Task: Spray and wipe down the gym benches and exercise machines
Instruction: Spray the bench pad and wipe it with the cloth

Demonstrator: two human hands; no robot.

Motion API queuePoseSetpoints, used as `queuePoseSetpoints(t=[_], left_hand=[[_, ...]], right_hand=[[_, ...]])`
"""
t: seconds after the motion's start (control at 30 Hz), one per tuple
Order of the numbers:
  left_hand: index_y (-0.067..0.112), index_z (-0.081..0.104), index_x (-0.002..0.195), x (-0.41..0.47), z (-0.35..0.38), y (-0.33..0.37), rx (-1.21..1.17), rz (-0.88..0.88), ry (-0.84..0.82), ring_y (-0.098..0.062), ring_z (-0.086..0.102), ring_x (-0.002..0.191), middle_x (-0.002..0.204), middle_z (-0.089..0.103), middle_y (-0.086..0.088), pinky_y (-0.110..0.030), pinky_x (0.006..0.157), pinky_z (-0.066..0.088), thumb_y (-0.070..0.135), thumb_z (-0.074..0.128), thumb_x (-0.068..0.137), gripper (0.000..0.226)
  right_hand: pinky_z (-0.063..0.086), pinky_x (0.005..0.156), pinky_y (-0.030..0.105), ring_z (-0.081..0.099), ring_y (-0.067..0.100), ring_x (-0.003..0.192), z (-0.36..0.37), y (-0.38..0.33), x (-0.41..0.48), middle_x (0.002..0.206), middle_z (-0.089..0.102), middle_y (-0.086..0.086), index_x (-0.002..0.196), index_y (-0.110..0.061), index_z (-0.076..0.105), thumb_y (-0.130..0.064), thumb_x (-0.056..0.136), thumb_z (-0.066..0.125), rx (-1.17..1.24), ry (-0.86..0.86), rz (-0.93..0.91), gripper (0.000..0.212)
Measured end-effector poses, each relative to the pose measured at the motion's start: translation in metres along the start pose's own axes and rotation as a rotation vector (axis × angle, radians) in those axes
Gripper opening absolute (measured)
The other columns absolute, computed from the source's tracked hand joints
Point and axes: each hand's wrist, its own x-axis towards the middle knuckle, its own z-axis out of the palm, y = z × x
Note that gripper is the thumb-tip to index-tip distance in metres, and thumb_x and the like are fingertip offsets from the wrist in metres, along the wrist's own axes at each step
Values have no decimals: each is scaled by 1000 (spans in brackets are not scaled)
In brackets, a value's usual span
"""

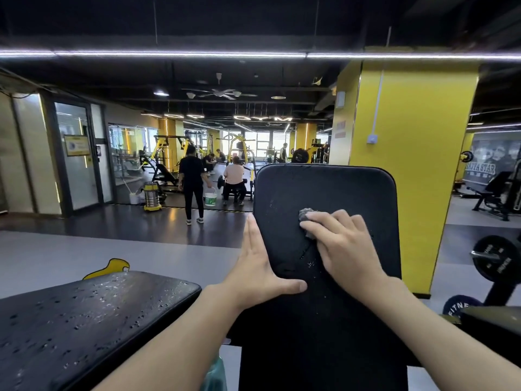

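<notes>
**Grey cloth pressed on an upright black pad**

The upright pad (338, 193), black with rounded corners, stands straight ahead of the person and fills the centre of the view. A crumpled grey cloth (306, 214) lies on its upper middle. The right hand (344, 244) rests flat on top of the cloth, fingers extended and slightly apart, pressing it against the pad; only the cloth's upper left part shows past the fingertips. Small pale droplets and a wet streak mark the pad just below and to the left of this hand.

The left hand (259, 266) is spread against the pad's left edge, its fingers straight and together, pointing up along the edge, and its thumb stretched out sideways across the pad's face. It holds nothing.

To the lower left lies a second black pad (93, 314), nearly level and speckled all over with droplets. Between the forearms, at the bottom edge, a bit of something teal (215, 373) shows; what it is cannot be told.

Just behind the upright pad on the right rises a yellow pillar (408, 165), and a black weight plate (496, 258) sits on a bar at the far right. Further off on the left, a person in black (192, 176) stands carrying a white bucket (210, 197), with a yellow-and-steel vacuum (152, 196) close by.
</notes>
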Motion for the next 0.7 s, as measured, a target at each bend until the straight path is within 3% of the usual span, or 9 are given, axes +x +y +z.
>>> queuePoseSetpoints(t=[0.07, 0.23, 0.37, 0.43, 0.6, 0.63, 0.7], left_hand=[[20, -40, 146, -1, 1, 0, -2, 3, 10, 1, -26, 145, 156, -37, 14, -23, 120, -1, 58, 88, 60, 159], [25, -38, 148, -2, 3, 2, -44, -19, 16, 4, -24, 145, 157, -35, 18, -22, 118, -1, 60, 85, 64, 153], [25, -37, 148, -2, 1, 7, -88, -54, -2, 2, -24, 146, 157, -35, 18, -29, 123, -2, 62, 75, 77, 138], [23, -37, 148, -2, 1, 7, -84, -55, 2, 1, -25, 146, 157, -36, 15, -32, 124, -2, 63, 68, 82, 130], [20, -35, 149, -2, 2, 8, -68, -53, 7, -1, -27, 146, 158, -37, 12, -31, 124, -6, 57, 55, 94, 112], [21, -35, 149, -2, 1, 8, -75, -56, 1, -1, -26, 146, 158, -37, 12, -32, 124, -6, 55, 54, 95, 110], [22, -35, 150, -3, 0, 9, -99, -64, -11, -1, -26, 147, 158, -36, 14, -31, 123, -6, 53, 54, 97, 108]], right_hand=[[43, 67, 41, 59, 30, 83, 8, -18, -11, 120, 66, -4, 109, -17, 71, -6, 79, 52, 14, 56, 52, 37], [44, 68, 37, 56, 23, 86, -5, -9, -24, 126, 62, -7, 114, -21, 66, -8, 81, 50, -52, -134, -304, 39], [39, 68, 39, 57, 28, 84, -7, 7, -12, 121, 66, -5, 112, -19, 70, -10, 85, 50, -65, 24, 40, 34], [40, 67, 39, 56, 29, 83, 2, -13, -22, 120, 66, -2, 109, -14, 71, -9, 85, 48, -28, 43, 57, 34], [44, 65, 37, 54, 23, 84, -11, -2, -29, 125, 62, -7, 116, -20, 66, -8, 90, 51, -69, -147, -330, 32], [43, 66, 39, 56, 24, 84, -14, 11, -25, 126, 62, -8, 116, -22, 66, -8, 88, 52, -87, -136, -292, 34], [41, 67, 40, 58, 29, 83, -16, 26, -18, 123, 65, -7, 113, -20, 68, -7, 82, 55, -72, -28, -35, 37]])
